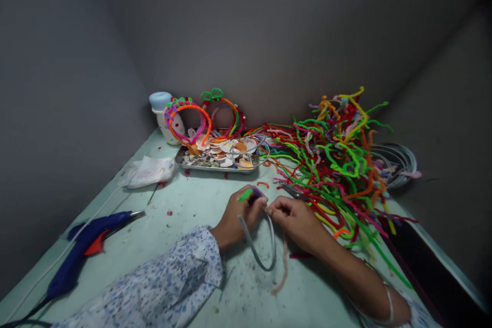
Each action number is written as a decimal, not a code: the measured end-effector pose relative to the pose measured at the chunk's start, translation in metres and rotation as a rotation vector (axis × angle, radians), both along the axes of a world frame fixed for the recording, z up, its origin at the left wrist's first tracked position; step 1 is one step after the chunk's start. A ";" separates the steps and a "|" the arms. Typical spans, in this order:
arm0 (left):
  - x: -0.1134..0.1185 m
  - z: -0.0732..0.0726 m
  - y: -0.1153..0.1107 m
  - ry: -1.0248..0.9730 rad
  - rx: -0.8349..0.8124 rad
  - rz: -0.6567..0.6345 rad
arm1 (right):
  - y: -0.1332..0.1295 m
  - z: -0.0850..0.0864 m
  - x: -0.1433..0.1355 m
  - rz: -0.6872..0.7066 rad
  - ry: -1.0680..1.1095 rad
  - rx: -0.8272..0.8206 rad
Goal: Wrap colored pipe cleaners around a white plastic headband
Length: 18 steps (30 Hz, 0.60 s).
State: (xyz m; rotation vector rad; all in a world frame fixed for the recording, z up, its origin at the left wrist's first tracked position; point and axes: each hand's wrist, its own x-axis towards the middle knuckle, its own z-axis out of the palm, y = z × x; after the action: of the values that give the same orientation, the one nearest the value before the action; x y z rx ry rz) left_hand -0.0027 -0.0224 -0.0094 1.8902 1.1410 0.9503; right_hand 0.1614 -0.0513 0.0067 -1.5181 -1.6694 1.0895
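My left hand (pixel 243 215) is closed around a grey headband (pixel 265 268), whose curved band hangs down below my fingers. A short green fuzzy piece (pixel 246 195) and a purple one (pixel 257 192) show at the top of that hand. My right hand (pixel 294 218) pinches at the band's other end, its fingertips almost touching my left ones. From under it hangs a pale pink pipe cleaner (pixel 285 266), its upper end hidden by my fingers. Just behind my right hand lie scissors (pixel 290 190), partly covered by pipe cleaners.
A tangled heap of coloured pipe cleaners (pixel 330 164) fills the right side. Beside it are coiled grey bands (pixel 403 164). Behind my hands stands a metal tray (pixel 215 168) of shells with wrapped headbands (pixel 191 107). A blue glue gun (pixel 82 251), plastic bag (pixel 149 171) and lidded bottle (pixel 165 123) are left.
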 end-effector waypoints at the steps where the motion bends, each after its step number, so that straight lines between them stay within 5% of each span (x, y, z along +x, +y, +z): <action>1: 0.000 0.001 0.001 -0.034 -0.053 0.006 | 0.001 0.001 0.001 0.018 0.084 -0.057; 8: -0.001 0.008 0.009 -0.254 -0.270 -0.030 | 0.010 -0.005 0.013 0.116 0.686 -0.447; 18: -0.002 0.015 0.002 -0.437 -0.404 -0.116 | 0.008 -0.002 0.016 0.146 0.771 -0.520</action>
State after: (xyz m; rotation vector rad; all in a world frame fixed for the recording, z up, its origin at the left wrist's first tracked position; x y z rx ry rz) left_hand -0.0044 -0.0200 0.0058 1.3275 0.8704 0.9277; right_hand 0.1775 -0.0432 0.0043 -1.0239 -1.0019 1.9835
